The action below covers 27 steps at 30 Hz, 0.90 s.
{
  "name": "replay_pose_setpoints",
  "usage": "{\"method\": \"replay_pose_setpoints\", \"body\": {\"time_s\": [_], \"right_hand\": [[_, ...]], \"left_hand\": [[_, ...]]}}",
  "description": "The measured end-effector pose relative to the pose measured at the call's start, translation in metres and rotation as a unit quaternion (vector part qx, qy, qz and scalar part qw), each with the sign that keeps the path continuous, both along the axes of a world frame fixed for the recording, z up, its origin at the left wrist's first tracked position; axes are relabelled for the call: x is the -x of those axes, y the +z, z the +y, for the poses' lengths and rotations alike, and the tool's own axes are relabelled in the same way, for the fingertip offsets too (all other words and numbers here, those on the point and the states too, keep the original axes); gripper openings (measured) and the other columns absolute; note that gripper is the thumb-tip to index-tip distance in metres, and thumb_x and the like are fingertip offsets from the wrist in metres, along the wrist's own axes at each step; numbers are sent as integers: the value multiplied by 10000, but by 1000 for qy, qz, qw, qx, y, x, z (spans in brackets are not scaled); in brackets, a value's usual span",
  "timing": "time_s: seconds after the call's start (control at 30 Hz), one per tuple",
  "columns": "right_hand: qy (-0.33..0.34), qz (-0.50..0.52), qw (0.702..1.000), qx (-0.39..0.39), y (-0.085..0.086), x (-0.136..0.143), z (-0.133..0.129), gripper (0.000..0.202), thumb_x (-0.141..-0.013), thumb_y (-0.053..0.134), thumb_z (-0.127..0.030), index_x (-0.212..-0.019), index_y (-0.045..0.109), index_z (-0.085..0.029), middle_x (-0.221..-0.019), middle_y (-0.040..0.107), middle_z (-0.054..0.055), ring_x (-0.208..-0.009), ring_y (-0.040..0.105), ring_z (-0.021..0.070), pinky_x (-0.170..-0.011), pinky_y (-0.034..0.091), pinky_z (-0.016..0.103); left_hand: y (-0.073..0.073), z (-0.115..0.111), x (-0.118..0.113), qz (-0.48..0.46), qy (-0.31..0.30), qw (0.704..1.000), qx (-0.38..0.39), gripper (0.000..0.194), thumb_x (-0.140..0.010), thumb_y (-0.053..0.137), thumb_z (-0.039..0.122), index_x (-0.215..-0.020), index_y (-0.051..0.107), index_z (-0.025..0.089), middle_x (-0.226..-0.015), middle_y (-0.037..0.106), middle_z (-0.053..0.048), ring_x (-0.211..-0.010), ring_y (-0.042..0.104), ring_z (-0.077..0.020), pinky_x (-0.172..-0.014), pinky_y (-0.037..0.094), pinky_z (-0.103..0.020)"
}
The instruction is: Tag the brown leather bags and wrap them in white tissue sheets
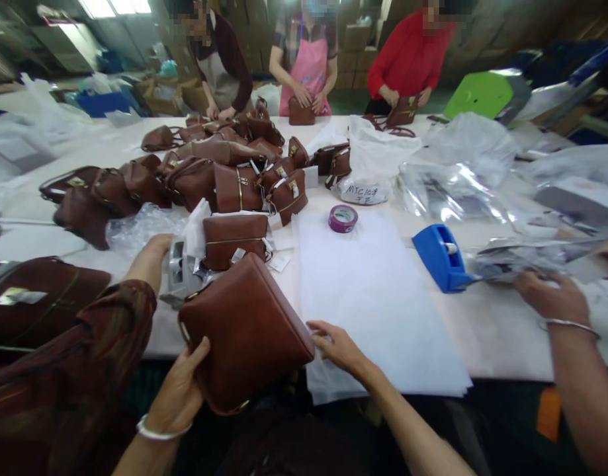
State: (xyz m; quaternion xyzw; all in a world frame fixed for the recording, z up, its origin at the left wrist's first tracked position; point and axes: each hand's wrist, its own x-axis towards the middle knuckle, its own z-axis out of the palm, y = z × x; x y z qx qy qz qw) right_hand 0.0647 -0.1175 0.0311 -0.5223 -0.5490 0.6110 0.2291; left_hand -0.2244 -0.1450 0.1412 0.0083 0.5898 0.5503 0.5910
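Observation:
A brown leather handbag (247, 330) is tilted in front of me, above the table's near edge. My left hand (179, 383), with a white bangle at the wrist, grips its lower left side, thumb across the front panel. My right hand (336, 344) has its fingers closed against the bag's right corner; the fingertips are partly hidden. Just beyond lies another brown bag (235, 239) with a brass zip and white tags. White sheets of paper (368, 297) are stacked right of my bag.
Many brown bags (184, 182) crowd the table's left half. A purple tape roll (343, 219) sits on the sheets, and a blue tape dispenser (442, 258) stands right. Neighbours' hands show at left (157, 254) and right (556, 301). Plastic bags (447, 185) lie beyond; three people work opposite.

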Motion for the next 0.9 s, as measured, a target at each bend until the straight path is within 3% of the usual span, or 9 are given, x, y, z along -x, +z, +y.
{"method": "replay_pose_setpoints", "body": {"time_s": [0.1, 0.2, 0.3, 0.37, 0.43, 0.53, 0.67, 0.8, 0.9], "right_hand": [[50, 47, 997, 28, 1, 15, -18, 352, -741, 663, -402, -1058, 721, -258, -1046, 721, 16, -981, 637, 257, -888, 508, 413], [-12, 81, 992, 99, 1, 5, -22, 396, -695, 718, -447, -1033, 716, -240, -1062, 710, 28, -957, 634, 259, -775, 532, 380], [-195, 163, 958, 133, 14, -29, -16, 478, -750, 658, -581, -1049, 678, -209, -1039, 704, 64, -927, 643, 246, -731, 537, 368], [-316, 254, 907, 112, 31, -55, -10, 549, -812, 545, -674, -1129, 627, -233, -1089, 689, 70, -968, 642, 235, -803, 533, 398], [-381, 312, 867, 77, 49, -76, -3, 616, -821, 486, -726, -1252, 539, -289, -1225, 642, 64, -1059, 619, 235, -873, 518, 426], [-427, 222, 876, 42, 61, -98, 14, 741, -749, 672, -636, -1372, 414, -327, -1311, 596, 65, -1093, 607, 241, -833, 530, 391], [-487, 45, 870, 53, 34, -126, 37, 989, -562, 877, -404, -1408, 392, -241, -1165, 677, 88, -961, 652, 237, -699, 534, 302], [-487, 71, 867, 80, 2, -151, 45, 1020, -544, 881, -407, -1412, 390, -193, -1053, 709, 75, -849, 670, 211, -655, 539, 272], [-456, 92, 881, 88, -5, -151, 47, 1036, -601, 860, -424, -1461, 313, -239, -1117, 692, 72, -903, 675, 217, -692, 559, 286]], "left_hand": [[13, 4, 1, -67, 50, 996, -15, 536, -921, 461, 61, -1394, 472, 313, -1105, 731, -19, -966, 709, -173, -1043, 478, -391], [5, 28, -38, -215, 46, 974, -53, 524, -955, 401, 75, -1403, 454, 341, -1154, 712, -2, -1090, 658, -158, -1104, 413, -385], [-16, 58, -106, -340, -8, 938, -70, 493, -950, 435, 84, -1384, 481, 313, -1199, 692, -13, -1179, 605, -169, -1129, 384, -401], [-33, 74, -153, -362, -30, 928, -80, 442, -925, 511, 100, -1331, 542, 272, -1209, 686, -39, -1185, 599, -187, -1113, 402, -410], [-52, 82, -194, -364, -29, 927, -81, 392, -853, 635, 116, -1226, 620, 236, -1198, 689, -58, -1165, 607, -212, -1063, 450, -411], [-81, 79, -236, -325, -44, 943, -60, 459, -683, 795, 126, -1104, 661, 249, -1201, 680, -39, -1157, 593, -235, -987, 485, -419], [-118, 61, -249, -238, -147, 960, -3, 543, -538, 884, 218, -1033, 663, 249, -1159, 681, -37, -1191, 548, -260, -982, 441, -435], [-139, 54, -229, -156, -317, 935, -41, 588, -556, 873, 375, -1065, 647, 184, -1202, 635, -118, -1174, 543, -294, -954, 449, -412], [-141, 50, -211, 0, -445, 890, -100, 696, -604, 836, 353, -1221, 566, 174, -1256, 577, -161, -1115, 569, -304, -899, 487, -413]]}}
